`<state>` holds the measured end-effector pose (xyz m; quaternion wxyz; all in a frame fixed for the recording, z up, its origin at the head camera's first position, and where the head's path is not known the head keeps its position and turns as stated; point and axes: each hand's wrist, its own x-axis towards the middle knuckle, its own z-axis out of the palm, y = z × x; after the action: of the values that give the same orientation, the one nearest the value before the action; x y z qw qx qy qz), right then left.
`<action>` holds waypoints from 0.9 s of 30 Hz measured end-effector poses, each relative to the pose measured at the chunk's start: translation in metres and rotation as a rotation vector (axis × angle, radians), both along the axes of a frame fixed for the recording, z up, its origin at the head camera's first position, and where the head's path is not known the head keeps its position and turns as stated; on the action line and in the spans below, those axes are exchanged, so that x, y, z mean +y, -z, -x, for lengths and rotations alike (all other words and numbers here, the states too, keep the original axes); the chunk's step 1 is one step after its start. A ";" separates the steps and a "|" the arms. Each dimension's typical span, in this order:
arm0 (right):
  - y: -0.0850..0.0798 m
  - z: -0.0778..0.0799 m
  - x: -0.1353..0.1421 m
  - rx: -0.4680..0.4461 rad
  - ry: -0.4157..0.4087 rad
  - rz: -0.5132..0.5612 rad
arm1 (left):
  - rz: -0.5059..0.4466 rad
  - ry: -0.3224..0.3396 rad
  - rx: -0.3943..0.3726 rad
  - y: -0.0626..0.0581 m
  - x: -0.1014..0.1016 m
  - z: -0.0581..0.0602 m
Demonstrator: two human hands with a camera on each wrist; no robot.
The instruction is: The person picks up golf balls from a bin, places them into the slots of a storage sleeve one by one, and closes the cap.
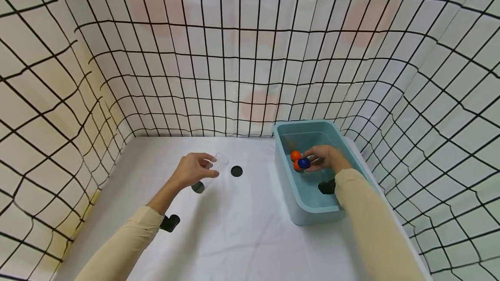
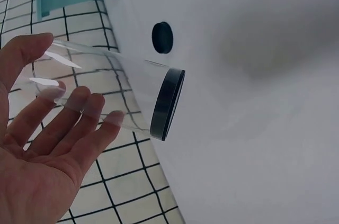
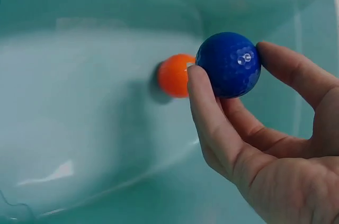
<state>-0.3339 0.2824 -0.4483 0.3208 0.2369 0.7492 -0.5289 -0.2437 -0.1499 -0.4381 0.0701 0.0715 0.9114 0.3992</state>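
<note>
My left hand holds a clear plastic tube between thumb and fingers, tilted above the white table. A black cap closes the tube's lower end; no contents show through its wall. Over the teal bin, my right hand pinches a blue golf ball between thumb and fingertips. Two orange balls lie on the bin's floor, one partly hidden behind the blue ball in the head view. Only one orange ball shows in the right wrist view.
A loose black cap lies flat on the white cloth between the tube and the bin. Black-grid netting rises behind and on both sides. The bin stands at the table's right side.
</note>
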 end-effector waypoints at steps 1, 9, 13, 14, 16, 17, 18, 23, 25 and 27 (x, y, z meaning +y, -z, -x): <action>-0.006 0.000 -0.001 0.009 -0.005 0.016 | -0.002 0.003 -0.001 -0.001 0.001 0.000; -0.049 -0.002 -0.014 0.121 -0.052 0.136 | -0.022 0.022 0.013 -0.005 0.015 0.004; -0.064 0.000 -0.025 0.176 -0.089 0.163 | -0.035 0.036 0.033 -0.009 0.024 0.006; -0.068 0.000 -0.029 0.188 -0.103 0.169 | -0.038 0.040 0.039 -0.009 0.026 0.007; -0.076 -0.001 -0.037 0.208 -0.119 0.190 | -0.039 0.050 0.050 -0.012 0.031 0.008; -0.080 -0.002 -0.041 0.216 -0.129 0.204 | -0.039 0.056 0.056 -0.013 0.034 0.008; -0.083 -0.003 -0.045 0.219 -0.145 0.220 | -0.040 0.059 0.058 -0.014 0.036 0.009; -0.100 -0.013 -0.071 0.226 -0.190 0.280 | -0.043 0.081 0.063 -0.020 0.050 0.010; -0.103 -0.017 -0.082 0.235 -0.215 0.282 | -0.042 0.090 0.063 -0.022 0.054 0.011; -0.103 -0.019 -0.091 0.247 -0.234 0.278 | -0.036 0.098 0.069 -0.022 0.058 0.013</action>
<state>-0.3145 0.1910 -0.3449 0.3153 0.0350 0.7251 -0.6113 -0.2564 -0.0917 -0.4162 0.0568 0.1311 0.9014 0.4087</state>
